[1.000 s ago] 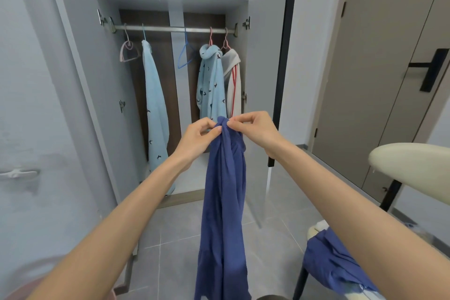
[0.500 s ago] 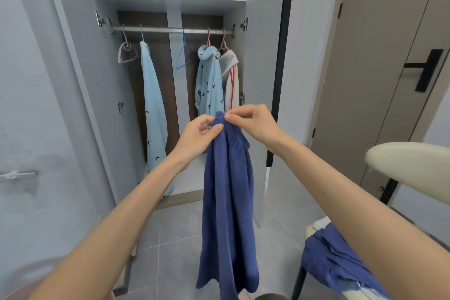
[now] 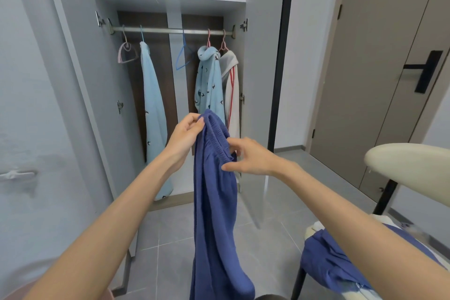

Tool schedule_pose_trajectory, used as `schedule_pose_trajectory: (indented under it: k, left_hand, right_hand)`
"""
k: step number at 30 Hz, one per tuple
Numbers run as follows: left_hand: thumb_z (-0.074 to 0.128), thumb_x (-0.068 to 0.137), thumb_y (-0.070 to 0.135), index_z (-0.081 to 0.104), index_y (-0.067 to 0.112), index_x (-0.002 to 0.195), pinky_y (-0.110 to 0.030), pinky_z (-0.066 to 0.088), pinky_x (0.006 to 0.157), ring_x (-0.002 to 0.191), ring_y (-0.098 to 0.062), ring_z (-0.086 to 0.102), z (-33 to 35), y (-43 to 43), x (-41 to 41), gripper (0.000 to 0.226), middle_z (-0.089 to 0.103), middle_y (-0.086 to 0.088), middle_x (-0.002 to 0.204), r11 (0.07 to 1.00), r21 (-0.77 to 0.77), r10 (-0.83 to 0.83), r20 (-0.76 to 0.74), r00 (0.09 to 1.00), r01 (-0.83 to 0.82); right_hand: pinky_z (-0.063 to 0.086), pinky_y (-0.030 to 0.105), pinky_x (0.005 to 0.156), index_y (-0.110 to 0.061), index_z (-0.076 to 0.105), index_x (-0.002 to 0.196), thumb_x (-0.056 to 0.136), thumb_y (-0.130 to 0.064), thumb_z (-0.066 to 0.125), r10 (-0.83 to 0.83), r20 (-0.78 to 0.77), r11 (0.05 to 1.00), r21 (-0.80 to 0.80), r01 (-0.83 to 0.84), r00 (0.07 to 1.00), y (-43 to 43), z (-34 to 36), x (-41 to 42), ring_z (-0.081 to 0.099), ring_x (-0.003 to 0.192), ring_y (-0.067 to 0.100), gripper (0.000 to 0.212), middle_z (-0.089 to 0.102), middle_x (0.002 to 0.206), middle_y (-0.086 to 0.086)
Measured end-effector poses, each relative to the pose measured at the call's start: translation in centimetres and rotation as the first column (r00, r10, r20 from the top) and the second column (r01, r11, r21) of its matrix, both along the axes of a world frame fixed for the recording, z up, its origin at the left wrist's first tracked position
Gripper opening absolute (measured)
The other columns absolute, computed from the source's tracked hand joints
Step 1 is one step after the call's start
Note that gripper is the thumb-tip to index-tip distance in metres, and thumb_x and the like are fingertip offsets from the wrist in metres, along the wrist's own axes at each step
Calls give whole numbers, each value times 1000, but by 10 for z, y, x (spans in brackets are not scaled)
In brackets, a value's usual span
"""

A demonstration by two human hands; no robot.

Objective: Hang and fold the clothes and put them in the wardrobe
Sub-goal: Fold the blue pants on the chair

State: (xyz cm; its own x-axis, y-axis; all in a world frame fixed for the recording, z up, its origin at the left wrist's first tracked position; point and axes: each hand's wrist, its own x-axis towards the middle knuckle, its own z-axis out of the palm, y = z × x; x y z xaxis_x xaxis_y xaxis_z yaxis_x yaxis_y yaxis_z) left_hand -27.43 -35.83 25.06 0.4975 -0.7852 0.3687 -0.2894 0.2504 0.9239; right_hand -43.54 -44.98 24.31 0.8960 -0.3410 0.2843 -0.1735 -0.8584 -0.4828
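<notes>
— Between my two hands, in front of the open wardrobe (image 3: 170, 0), the blue trousers (image 3: 214, 190) are hanging by their elastic waistband (image 3: 216, 139), with the legs trailing down toward the floor tiles (image 3: 170, 251).

— How are the hands holding them?

— My left hand (image 3: 186, 133) is pinching the top of the waistband, fingers and thumb closed on the cloth. My right hand (image 3: 248, 156) is sitting lower and further right, its fingertips (image 3: 233, 147) curling onto the gathered band and the thumb sticking out beneath.

— What's hanging behind?

— I'm seeing a rail (image 3: 170, 30) running across under the shelf. One pale blue garment (image 3: 153, 109) is hanging toward its left end. A pale blue hooded top (image 3: 210, 80) with small dark marks and a white jacket (image 3: 231, 85) with red stripes are hanging at its right end. A pink hanger (image 3: 126, 52) and a blue hanger (image 3: 182, 56) are dangling bare.

— And off to the side?

— A chair (image 3: 409, 165) is standing at my right, with a second blue garment (image 3: 326, 263) lying on its seat under my right forearm.
</notes>
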Motion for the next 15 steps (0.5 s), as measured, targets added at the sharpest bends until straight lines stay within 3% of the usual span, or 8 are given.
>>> schedule_pose_trajectory:
  k: [2,7,10,15]
  left_hand:
    - [42,101,27,56,23,90,-24,45,78,85,-9,57,1,1,1,18,61,4,90,1000,-4,19,7,1000,-19]
    - [42,101,27,56,22,90,-20,43,71,87,-11,55,-2,3,11,18,60,3,92,992,24,123,-5,992,-123]
    - [43,100,29,57,23,90,-21,43,72,91,-14,54,-1,4,14,18,60,-1,98,986,53,157,-14,988,-156]
    - [42,101,27,55,14,98,-20,43,75,92,-13,54,4,11,9,19,58,-3,101,990,45,133,35,990,-135]
  right_hand:
    - [47,46,79,-19,56,92,77,-32,70,-32,-11,997,-69,31,999,0,-5,0,51,80,16,24,58,79,-13]
    - [30,36,81,-21,45,84,86,-39,63,-188,57,908,-371,195,981,-1,6,-8,38,88,16,26,54,84,-4]
    - [28,36,84,-20,47,78,84,-42,66,-237,109,783,-567,256,965,-5,14,-8,34,87,15,29,50,79,-8]
    - [38,44,74,-12,69,72,72,-43,78,-319,177,520,-788,328,931,-17,21,-7,50,88,31,32,59,96,8]
